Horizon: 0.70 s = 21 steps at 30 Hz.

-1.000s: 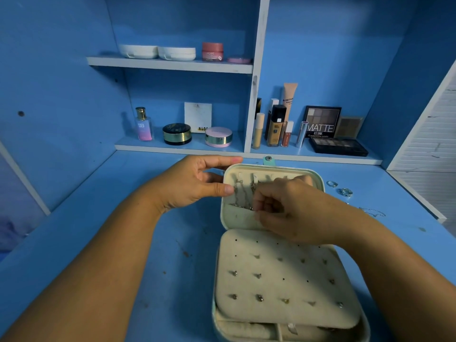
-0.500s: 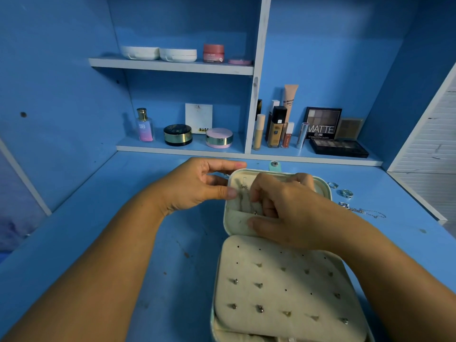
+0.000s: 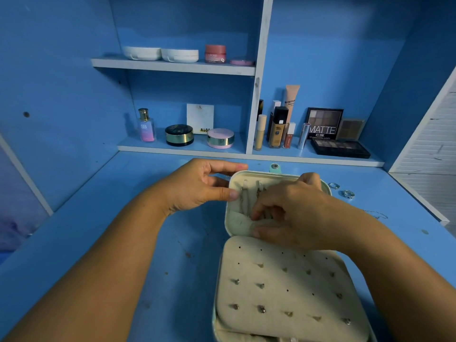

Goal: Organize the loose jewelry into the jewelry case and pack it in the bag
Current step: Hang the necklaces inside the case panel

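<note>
Jewelry case (image 3: 283, 280) lies open on the counter (image 3: 185, 267) before me. My left hand (image 3: 195, 186) pinches the left edge of the lid (image 3: 235, 222). My right hand (image 3: 296, 213), fingers curled, pinches chains (image 3: 243, 198) hanging inside the lid. Rings (image 3: 346, 193) lie just right of it.

— What does the person have on?
— Both forearms (image 3: 103, 262) are bare to the picture's edge. The left hand (image 3: 197, 186) and right hand (image 3: 296, 213) are bare too, fingernails (image 3: 233, 193) short and plain.
</note>
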{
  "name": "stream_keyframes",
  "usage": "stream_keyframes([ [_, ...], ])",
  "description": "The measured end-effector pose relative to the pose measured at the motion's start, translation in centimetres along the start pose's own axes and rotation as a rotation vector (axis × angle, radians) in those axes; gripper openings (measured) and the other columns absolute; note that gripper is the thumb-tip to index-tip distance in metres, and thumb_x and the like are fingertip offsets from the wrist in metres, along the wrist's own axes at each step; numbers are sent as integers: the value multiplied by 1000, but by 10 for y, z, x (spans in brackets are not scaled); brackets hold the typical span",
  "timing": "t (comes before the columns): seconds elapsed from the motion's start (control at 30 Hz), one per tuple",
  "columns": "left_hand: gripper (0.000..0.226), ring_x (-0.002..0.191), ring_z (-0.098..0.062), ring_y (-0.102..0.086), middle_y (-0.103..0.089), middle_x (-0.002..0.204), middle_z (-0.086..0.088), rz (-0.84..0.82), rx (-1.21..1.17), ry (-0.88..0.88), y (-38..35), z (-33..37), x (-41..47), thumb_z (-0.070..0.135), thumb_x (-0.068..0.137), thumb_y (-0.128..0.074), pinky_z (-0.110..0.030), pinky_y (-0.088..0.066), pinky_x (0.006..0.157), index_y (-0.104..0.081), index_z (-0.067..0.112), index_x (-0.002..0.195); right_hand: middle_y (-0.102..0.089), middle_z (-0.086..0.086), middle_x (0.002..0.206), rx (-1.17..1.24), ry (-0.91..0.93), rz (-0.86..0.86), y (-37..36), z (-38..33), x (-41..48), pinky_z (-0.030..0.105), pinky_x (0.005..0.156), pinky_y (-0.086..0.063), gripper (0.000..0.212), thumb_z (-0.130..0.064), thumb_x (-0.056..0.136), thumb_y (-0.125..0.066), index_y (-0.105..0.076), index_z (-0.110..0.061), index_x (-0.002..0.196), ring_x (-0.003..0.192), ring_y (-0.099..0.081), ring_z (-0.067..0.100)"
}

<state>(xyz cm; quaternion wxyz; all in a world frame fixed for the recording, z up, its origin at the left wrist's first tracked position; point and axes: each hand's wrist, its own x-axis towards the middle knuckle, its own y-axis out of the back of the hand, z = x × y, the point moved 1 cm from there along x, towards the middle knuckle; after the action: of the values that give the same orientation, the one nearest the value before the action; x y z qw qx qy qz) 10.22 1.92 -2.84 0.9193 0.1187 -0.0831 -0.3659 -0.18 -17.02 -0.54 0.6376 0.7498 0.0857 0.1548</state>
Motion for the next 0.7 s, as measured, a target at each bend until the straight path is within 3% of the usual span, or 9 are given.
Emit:
stream_keyframes([
  [0.1,58,105,-16,-68,-68,123,2,3,-2,-2,0,0,1,14,69,-75,-28,-52,96,-62,26,124,-48,-25,89,10,31,8,2,0,-1,33,94,-20,31,-57,80,-60,-57,-45,108,88,-39,-4],
  [0.3,52,108,-13,-67,-67,123,0,-1,26,20,0,-1,1,6,77,-74,-24,-53,94,-62,28,122,-32,-9,107,-119,-82,234,14,19,1,30,88,-11,55,-63,67,-67,-52,-47,118,101,-25,7],
  [0.37,50,109,-12,-66,-67,123,-1,-5,29,27,-1,-3,1,0,81,-72,-20,-52,92,-62,24,123,-28,-7,107,-96,-156,188,15,30,1,31,92,-12,56,-65,67,-65,-50,-49,119,101,-24,8],
  [0.43,48,109,-12,-66,-68,122,-3,6,32,42,-2,-6,3,-2,83,-71,-17,-51,89,-62,21,123,-27,-6,108,-6,-218,86,14,42,-1,33,99,-23,55,-69,67,-61,-47,-53,118,102,-31,12],
  [0.53,43,105,-25,-68,-69,116,-4,42,116,61,-7,-15,5,-4,84,-69,-27,-54,93,-66,28,113,-27,-6,113,67,-256,-66,15,49,-4,35,92,-43,53,-71,69,-58,-45,-55,119,96,-49,18],
  [0.6,40,98,-32,-68,-72,106,-2,84,201,75,-13,-23,8,0,82,-67,-34,-56,91,-68,33,104,-30,-5,115,10,-250,-155,12,51,-6,28,88,-42,48,-63,78,-57,-45,-51,123,92,-53,16],
  [0.7,34,86,-28,-69,-74,92,1,187,275,51,-22,-28,11,18,68,-62,-37,-58,79,-71,32,97,-34,-7,111,-4,-219,-152,2,56,-12,19,81,-40,34,-46,91,-51,-49,-43,125,89,-53,12],
])
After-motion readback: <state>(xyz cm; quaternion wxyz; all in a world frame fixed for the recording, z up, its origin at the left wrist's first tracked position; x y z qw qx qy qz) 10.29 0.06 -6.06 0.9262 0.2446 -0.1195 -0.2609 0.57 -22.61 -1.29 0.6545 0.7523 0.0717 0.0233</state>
